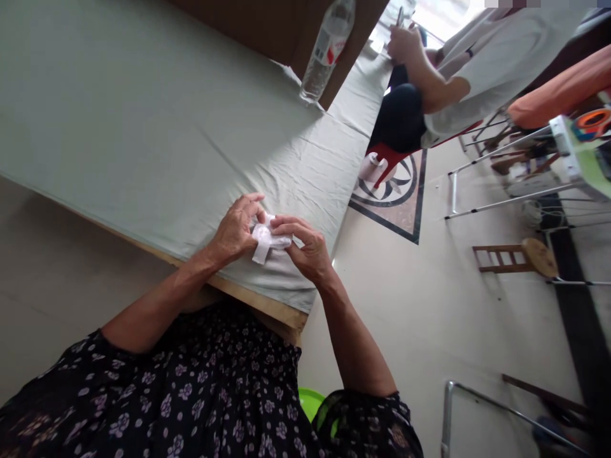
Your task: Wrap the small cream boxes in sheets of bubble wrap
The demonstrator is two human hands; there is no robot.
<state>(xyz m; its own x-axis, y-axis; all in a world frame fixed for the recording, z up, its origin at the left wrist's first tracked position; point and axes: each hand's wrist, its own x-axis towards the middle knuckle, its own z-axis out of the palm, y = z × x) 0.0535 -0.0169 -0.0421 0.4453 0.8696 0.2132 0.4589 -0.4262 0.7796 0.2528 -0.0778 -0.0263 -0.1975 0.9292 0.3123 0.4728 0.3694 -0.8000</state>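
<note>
My left hand and my right hand meet over the near corner of a table covered with a pale green cloth. Between them I pinch a small piece of white fabric, folded or crossed into strips. The fingers of both hands are curled round it, and part of the fabric is hidden under my fingertips. My forearms come out of dark floral sleeves.
A clear plastic water bottle stands at the far side of the table beside a brown cardboard box. Another person sits past the table end. Metal racks, a small wooden ladder and a green basin are on the floor.
</note>
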